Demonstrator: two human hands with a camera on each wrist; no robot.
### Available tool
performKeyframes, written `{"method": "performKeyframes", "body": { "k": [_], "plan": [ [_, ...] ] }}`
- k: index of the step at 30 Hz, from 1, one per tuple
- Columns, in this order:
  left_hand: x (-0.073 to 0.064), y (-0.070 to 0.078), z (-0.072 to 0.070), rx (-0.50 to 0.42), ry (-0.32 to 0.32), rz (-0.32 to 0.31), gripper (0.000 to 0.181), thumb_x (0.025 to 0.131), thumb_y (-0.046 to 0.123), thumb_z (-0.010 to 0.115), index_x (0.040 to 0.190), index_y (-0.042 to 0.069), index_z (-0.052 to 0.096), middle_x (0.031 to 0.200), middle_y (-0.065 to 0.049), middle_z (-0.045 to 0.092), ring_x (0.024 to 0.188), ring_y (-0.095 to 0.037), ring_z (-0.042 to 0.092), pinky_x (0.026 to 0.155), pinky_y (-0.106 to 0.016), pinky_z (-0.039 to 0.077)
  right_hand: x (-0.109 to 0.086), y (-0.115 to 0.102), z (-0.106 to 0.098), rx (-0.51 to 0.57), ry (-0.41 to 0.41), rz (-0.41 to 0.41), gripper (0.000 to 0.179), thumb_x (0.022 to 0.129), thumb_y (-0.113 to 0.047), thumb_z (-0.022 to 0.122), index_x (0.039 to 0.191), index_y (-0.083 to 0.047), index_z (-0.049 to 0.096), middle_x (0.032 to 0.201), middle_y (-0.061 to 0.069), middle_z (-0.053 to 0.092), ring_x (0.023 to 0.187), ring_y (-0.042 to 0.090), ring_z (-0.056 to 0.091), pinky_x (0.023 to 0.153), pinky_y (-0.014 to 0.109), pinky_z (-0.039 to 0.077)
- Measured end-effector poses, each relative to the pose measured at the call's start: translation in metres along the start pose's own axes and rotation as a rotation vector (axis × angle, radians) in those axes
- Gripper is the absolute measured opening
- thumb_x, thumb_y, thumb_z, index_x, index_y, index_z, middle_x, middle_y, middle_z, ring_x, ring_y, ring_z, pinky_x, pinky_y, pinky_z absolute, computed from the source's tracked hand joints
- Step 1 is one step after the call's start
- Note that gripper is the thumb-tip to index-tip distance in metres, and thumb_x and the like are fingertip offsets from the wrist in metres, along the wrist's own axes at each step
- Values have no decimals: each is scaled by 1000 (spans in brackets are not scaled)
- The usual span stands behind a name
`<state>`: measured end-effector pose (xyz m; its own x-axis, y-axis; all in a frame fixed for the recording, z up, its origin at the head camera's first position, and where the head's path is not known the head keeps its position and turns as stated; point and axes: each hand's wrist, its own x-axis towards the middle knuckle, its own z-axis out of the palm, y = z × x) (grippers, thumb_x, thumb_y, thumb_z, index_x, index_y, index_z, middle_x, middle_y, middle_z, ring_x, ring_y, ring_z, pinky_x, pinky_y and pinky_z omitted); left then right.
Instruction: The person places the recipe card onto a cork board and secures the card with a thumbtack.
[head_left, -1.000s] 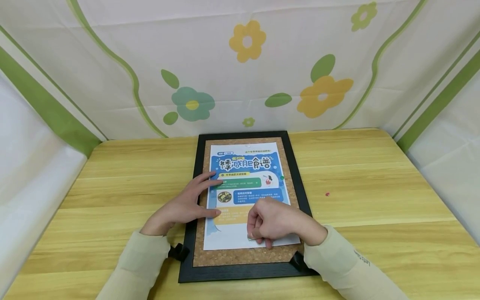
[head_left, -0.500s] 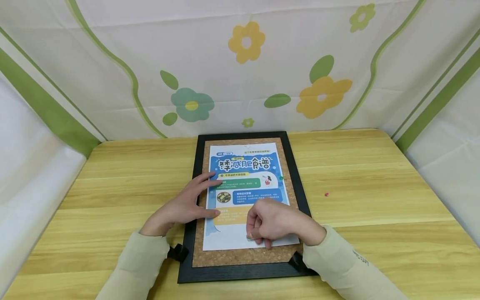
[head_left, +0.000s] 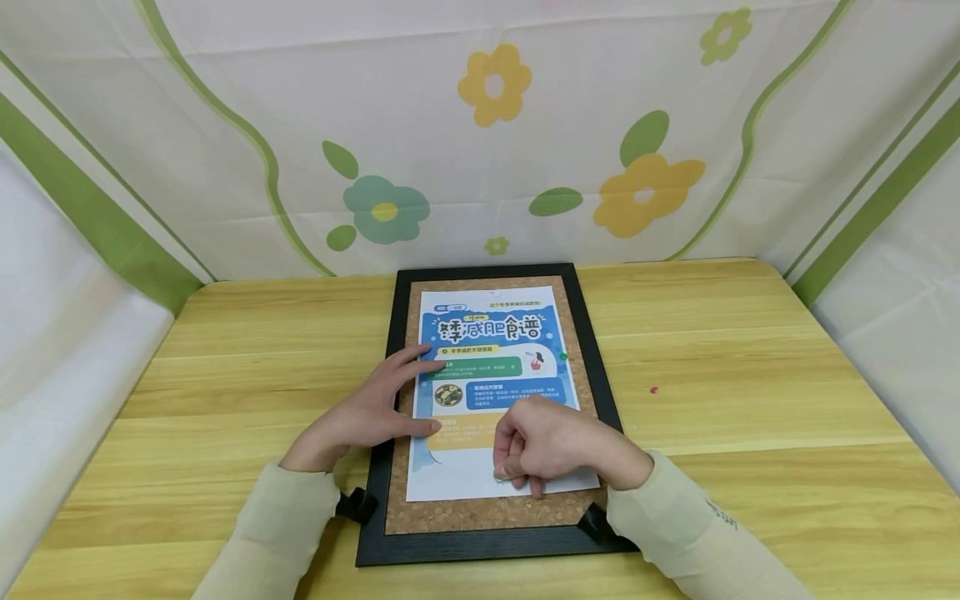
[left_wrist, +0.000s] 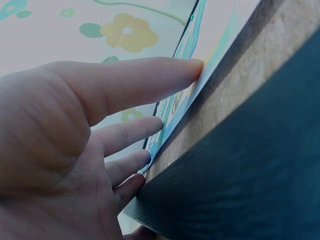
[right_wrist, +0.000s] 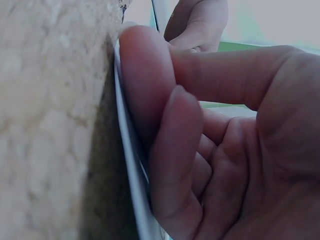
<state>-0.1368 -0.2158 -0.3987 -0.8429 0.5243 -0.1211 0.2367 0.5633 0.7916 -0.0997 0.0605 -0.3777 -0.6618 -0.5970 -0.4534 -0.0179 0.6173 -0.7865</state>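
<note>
A printed paper poster lies on a cork board with a black frame. My left hand spreads over the board's left side, fingertips and thumb resting on the poster's left edge. My right hand is at the poster's lower edge, its fingers curled and pinching a small pale push pin against the paper. Most of that pin is hidden by the fingers. In the right wrist view the poster's edge stands slightly off the cork beside the fingertips.
A green push pin sits at the poster's right edge, and a clear one at its top. A small red pin lies on the wooden table, right of the board. A flowered curtain hangs behind.
</note>
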Motion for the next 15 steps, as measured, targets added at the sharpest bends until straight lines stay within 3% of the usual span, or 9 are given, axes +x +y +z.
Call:
{"method": "performKeyframes", "body": {
  "k": [15],
  "plan": [
    [0,1,0,-5,0,-6,78,89,26,86,158,10,53,179,-18,20,163,-54,12,122,-82,19,1,0,0,-4,3,-8,18,97,-1,77,81,-10,74,65,7,72,46,12,64,48,30,58]
  ]
}}
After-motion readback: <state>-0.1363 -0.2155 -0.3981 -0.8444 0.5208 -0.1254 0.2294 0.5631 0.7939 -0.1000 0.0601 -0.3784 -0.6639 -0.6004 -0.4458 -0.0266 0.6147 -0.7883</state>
